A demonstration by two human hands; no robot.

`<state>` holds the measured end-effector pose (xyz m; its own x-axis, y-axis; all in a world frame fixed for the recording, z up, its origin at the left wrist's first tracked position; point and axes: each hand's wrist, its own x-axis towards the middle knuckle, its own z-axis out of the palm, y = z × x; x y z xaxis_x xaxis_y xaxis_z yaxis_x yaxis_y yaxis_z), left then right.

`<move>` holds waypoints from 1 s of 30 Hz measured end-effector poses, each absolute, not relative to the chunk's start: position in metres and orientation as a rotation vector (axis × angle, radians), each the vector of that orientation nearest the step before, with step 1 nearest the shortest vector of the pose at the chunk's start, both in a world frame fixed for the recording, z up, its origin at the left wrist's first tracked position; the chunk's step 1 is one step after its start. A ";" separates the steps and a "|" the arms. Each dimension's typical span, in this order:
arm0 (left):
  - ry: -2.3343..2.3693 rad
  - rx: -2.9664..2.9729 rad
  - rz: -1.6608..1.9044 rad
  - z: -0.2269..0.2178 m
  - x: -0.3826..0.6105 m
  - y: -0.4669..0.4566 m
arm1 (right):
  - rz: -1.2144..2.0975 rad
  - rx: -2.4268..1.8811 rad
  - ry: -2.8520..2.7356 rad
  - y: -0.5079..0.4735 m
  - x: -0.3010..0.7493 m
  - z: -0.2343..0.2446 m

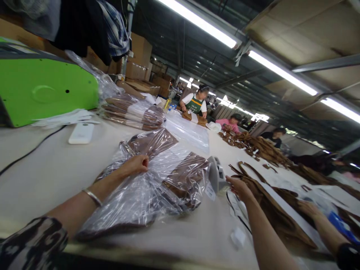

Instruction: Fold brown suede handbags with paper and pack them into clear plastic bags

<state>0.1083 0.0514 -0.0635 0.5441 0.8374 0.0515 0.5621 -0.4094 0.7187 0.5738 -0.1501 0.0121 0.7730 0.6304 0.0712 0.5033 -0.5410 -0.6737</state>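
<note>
A clear plastic bag (120,204) with folded brown garments (184,172) inside lies on the table in front of me. My left hand (137,164) is closed over the middle of the bag, its fingers curled on the plastic. Right of the bag stands a grey tape dispenser (216,174). At its near side is my right hand (239,188), with thumb and fingers pinched together; what is between them is too small to make out. A white label (210,191) shows at the bag's right edge.
Another person's hand (309,209) rests on brown garments (277,210) at the right. Bagged garments (133,110), a white device (81,133) and a green machine (47,88) are at the left. A co-worker (195,102) handles a brown bundle at the far end.
</note>
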 end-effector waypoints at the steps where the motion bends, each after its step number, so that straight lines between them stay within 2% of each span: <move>1: 1.129 2.121 0.541 -0.063 0.108 0.051 | 0.325 -2.230 -0.820 -0.148 0.575 0.006; 5: 1.131 2.106 0.541 -0.066 0.108 0.053 | 0.490 -2.135 -0.671 -0.132 0.577 -0.002; 13: 1.122 2.085 0.529 -0.070 0.108 0.058 | 0.433 -1.981 -0.590 -0.168 0.591 -0.003; 18: 1.113 2.098 0.509 -0.067 0.109 0.059 | 0.552 -1.995 -0.463 -0.185 0.583 -0.024; 23: 1.120 2.091 0.517 -0.066 0.109 0.055 | 0.560 -2.165 -0.432 -0.207 0.588 -0.026; 27: 1.142 2.084 0.503 -0.062 0.108 0.049 | 0.492 -2.307 -0.633 -0.209 0.585 -0.011; 30: 1.159 2.104 0.460 -0.054 0.108 0.047 | 0.631 -2.105 -1.154 -0.171 0.525 0.012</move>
